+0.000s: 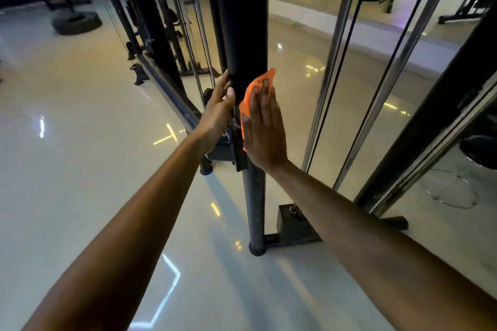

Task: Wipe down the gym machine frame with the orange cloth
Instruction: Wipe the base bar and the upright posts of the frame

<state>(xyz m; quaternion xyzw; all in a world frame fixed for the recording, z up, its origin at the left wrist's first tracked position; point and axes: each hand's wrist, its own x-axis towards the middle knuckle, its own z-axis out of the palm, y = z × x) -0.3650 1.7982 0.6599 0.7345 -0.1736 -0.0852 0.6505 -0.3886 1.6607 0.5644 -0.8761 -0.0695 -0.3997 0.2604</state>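
Note:
A black upright post of the gym machine frame (242, 21) rises in the middle of the view, with a thinner round leg below it running to the floor. My right hand (265, 126) presses the orange cloth (248, 101) flat against the right side of the post, fingers straight. My left hand (219, 113) rests on the left side of the same post at about the same height, fingers extended with the tips curving round its edge. Most of the cloth is hidden under my right palm.
Chrome guide rods and cables (330, 75) stand to the right of the post, beside a black frame member (430, 129). A low frame rail (166, 86) runs off to the back left. A black tyre (76, 23) lies on the glossy floor far left. A mirror wall is behind.

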